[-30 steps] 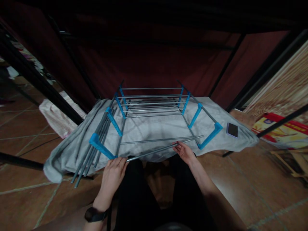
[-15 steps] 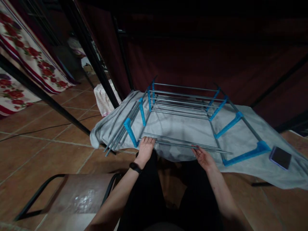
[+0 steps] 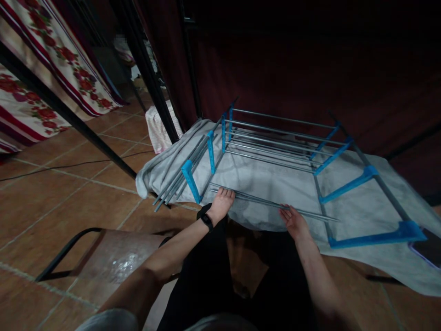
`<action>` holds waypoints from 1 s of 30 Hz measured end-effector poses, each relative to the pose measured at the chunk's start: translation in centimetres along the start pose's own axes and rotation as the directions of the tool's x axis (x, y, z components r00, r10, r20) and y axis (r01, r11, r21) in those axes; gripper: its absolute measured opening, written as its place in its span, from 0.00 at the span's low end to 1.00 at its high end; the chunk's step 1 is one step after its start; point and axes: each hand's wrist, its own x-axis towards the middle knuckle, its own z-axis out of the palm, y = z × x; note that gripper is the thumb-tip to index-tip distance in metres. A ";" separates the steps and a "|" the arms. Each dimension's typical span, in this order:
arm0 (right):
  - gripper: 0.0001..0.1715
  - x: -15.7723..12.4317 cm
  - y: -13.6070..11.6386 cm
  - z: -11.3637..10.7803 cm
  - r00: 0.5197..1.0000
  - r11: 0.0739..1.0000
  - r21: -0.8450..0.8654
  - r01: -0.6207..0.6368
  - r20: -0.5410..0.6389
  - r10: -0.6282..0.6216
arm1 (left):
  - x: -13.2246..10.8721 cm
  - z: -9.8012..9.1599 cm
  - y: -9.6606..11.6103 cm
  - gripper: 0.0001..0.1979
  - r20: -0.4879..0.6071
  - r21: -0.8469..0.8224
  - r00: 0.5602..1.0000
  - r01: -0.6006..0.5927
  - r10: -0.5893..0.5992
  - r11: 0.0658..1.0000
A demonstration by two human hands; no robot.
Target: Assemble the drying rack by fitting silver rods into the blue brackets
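My left hand [image 3: 223,203] is closed around thin metal rods [image 3: 257,198] near their left end. Farther right along the same rods, my right hand [image 3: 292,221] holds them from below, thumb and fingertips against the metal. The rods lie across the front of a part-built rack of dark side bars with blue plastic brackets [image 3: 375,234]. At its far end, several metal crossbars [image 3: 272,158] span the two sides. More loose metal rods [image 3: 179,177] rest in a bundle beside the left brackets [image 3: 190,181]. How many rods I hold is hard to make out.
A grey blanket [image 3: 268,177] covers the surface beneath the rack. A phone [image 3: 427,246] lies by the right front bracket. To the left stand a chair [image 3: 117,257] and a slanted black pole [image 3: 79,124]. Floral curtains [image 3: 69,59] hang behind, and a cable [image 3: 86,163] crosses the tiled floor.
The rods in my hands have come closer together, and the near crossing ends are drawn in. My view has turned a little, and the rack's right side now appears farther right and lower.
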 end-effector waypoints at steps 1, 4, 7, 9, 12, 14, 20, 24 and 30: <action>0.04 0.1 0.1 0.1 1.000 1.000 -0.004 -0.009 -0.018 0.009 | 0.1 0.1 0.0 0.15 0.004 -0.002 1.000 0.010 -0.010 1.000; 0.03 0.5 0.4 0.4 0.998 1.000 -0.015 -0.025 -0.056 0.024 | 0.3 0.4 0.1 0.15 0.000 0.016 0.999 0.036 -0.036 0.999; 0.02 0.6 0.6 0.5 0.997 0.999 -0.032 -0.028 -0.067 0.026 | 0.2 0.6 0.1 0.15 -0.023 0.038 0.999 0.033 -0.032 0.999; 0.01 0.7 0.6 0.6 0.997 0.998 -0.047 -0.034 -0.073 0.030 | 0.1 0.7 0.1 0.15 -0.037 0.053 0.999 0.020 -0.018 0.998; 0.01 0.7 0.9 0.8 0.996 0.997 -0.061 -0.046 -0.079 0.041 | 0.0 0.8 0.2 0.13 -0.045 0.070 0.999 0.004 0.000 0.998; 0.01 0.5 1.1 1.1 0.996 0.997 -0.061 -0.050 -0.081 0.045 | 0.1 0.8 0.2 0.13 -0.042 0.074 0.999 0.010 -0.007 0.997; 0.03 0.0 1.8 2.1 0.996 0.997 -0.033 -0.068 -0.057 0.066 | 0.0 0.6 0.3 0.12 -0.039 0.080 0.999 0.029 -0.025 0.996; 0.02 -0.3 2.1 2.7 0.997 0.998 -0.002 -0.055 -0.052 0.055 | -0.3 0.4 0.3 0.11 -0.045 0.087 0.999 0.022 -0.018 0.996; 0.02 -0.6 3.0 3.9 0.998 0.998 0.028 -0.057 -0.001 0.057 | -0.7 0.1 0.3 0.10 -0.077 0.100 0.997 -0.002 0.009 0.995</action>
